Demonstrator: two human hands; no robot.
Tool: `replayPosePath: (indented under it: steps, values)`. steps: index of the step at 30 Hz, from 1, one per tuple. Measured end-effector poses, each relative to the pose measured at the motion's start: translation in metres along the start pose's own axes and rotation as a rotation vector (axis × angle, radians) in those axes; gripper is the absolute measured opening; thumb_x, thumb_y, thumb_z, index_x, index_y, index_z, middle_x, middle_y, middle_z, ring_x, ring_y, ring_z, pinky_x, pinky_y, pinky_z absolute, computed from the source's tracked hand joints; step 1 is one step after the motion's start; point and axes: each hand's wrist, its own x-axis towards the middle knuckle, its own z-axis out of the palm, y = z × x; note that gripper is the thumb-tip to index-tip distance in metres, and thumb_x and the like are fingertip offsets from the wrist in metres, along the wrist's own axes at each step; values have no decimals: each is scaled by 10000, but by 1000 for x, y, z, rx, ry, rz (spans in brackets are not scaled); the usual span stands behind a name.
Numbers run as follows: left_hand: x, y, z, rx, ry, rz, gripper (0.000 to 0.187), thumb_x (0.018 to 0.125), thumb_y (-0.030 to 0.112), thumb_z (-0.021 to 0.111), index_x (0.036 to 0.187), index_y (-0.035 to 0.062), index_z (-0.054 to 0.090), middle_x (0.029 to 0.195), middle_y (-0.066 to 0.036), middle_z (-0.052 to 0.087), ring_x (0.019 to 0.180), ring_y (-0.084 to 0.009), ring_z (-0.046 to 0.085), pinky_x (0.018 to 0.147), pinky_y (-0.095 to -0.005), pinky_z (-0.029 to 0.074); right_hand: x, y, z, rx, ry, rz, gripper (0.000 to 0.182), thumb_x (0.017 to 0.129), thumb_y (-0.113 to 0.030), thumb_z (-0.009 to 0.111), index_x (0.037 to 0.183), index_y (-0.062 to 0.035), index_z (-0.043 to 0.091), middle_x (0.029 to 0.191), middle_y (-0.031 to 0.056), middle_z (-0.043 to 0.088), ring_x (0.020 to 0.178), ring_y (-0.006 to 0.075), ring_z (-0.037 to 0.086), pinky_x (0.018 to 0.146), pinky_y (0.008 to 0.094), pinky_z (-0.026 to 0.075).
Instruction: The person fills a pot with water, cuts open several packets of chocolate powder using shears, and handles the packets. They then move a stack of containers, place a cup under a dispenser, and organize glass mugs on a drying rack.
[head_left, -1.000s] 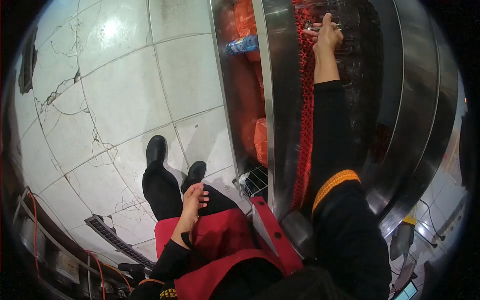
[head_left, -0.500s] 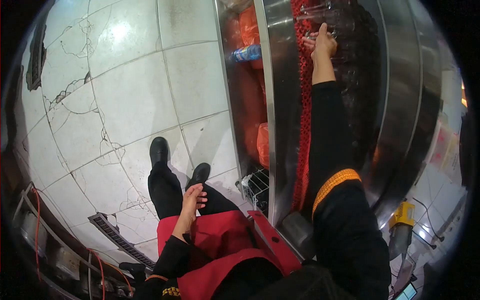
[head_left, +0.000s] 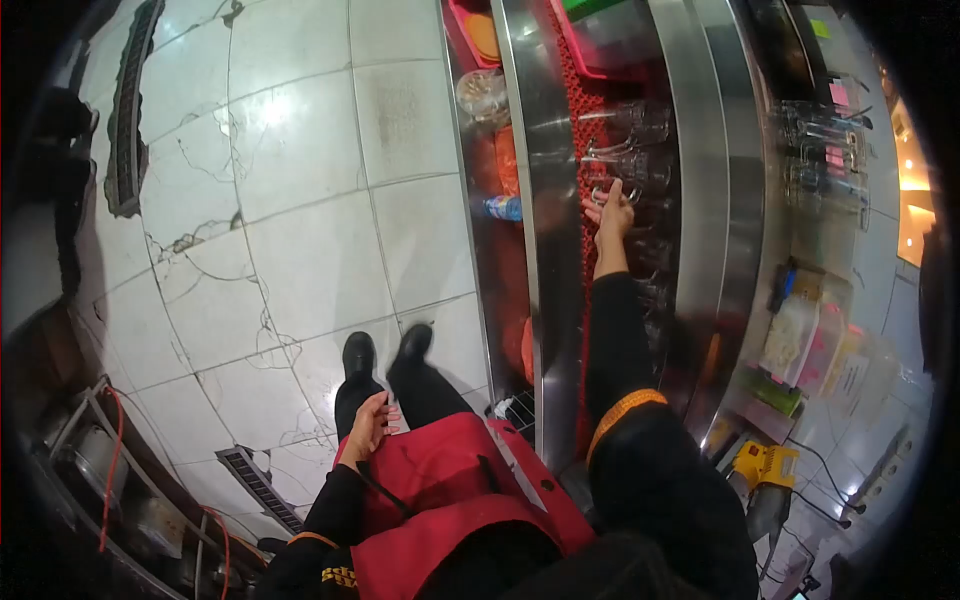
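My right hand reaches onto the steel shelf, its thumb and curled fingers at the handle of a clear glass mug. The fingers partly cover that handle. More glass mugs stand in a row on a red perforated mat, and the dark shelf makes their outlines hard to follow. In front of my red apron, my left hand hangs with loosely bent fingers and nothing in it.
A pink tray sits farther along the shelf. Below are a blue-labelled bottle and orange bags. Rightward are a yellow tool, glassware and plastic containers. A floor grate lies to the left.
The view has shifted, bringing the pink tray and the right-hand glassware into sight. My right hand stays at the mugs, and my left hand's fingers are bent a little more.
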Motion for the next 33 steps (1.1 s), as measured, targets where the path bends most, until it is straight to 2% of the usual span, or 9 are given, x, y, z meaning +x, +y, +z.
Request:
replayPosePath:
  steps: [5,11,15,18,20,23,25,29,33]
  values:
    - [0,70,39,45,28,35,433,803,389,549,1146,142,458,907,-55,520,788,-189,519,616,-361,450,-3,0,-3,16,9,48,535,841,-484,496,959,37,517,860,160,616,619,271,641,467,309,514]
    - [33,200,178,249,65,340,216,852,257,561,995,95,560,679,-2,523,589,-95,508,445,-215,393,-16,-7,2,54,38,31,511,871,-448,469,973,50,515,928,176,603,694,273,644,561,303,516]
    - [92,312,303,755,29,881,238,820,248,575,955,59,626,633,-69,582,560,-101,537,528,-258,433,-22,-9,5,30,55,17,426,895,-377,462,953,43,500,921,170,599,688,273,641,580,299,512]
    - [114,385,407,827,-12,1273,365,739,276,645,1006,30,602,664,-137,606,629,-256,611,588,-327,467,-23,-11,13,26,102,-4,355,906,-321,463,940,30,501,904,158,601,671,265,638,586,291,509]
    - [139,410,461,724,-148,1343,498,712,305,666,1080,-7,545,676,-151,609,654,-294,614,605,-357,474,-25,-12,14,23,116,-43,330,907,-309,466,897,17,520,837,113,599,646,240,637,581,269,499]
    - [170,434,510,921,-65,1408,645,720,377,669,1210,18,453,699,-99,613,631,-203,606,605,-330,472,-27,-17,20,4,170,-21,356,904,-336,464,848,6,545,791,74,585,620,182,610,577,266,493]
    - [178,441,532,964,-122,1146,686,773,286,608,1282,-56,301,964,-270,576,898,-388,572,723,-457,477,-19,2,9,-74,246,-23,383,896,-366,470,820,-2,561,762,44,566,622,141,563,574,266,475]
    - [196,431,555,763,-92,1431,747,706,149,611,1263,-144,208,832,-297,577,805,-419,582,708,-432,478,-16,15,-2,-153,282,-60,418,886,-393,478,859,12,574,760,51,566,743,123,527,664,277,426]
    - [198,425,561,875,-11,1322,721,678,96,596,1252,-135,227,838,-304,572,803,-426,578,709,-441,475,-21,6,9,-148,326,-23,446,875,-414,484,887,23,570,786,82,576,763,152,535,694,304,425]
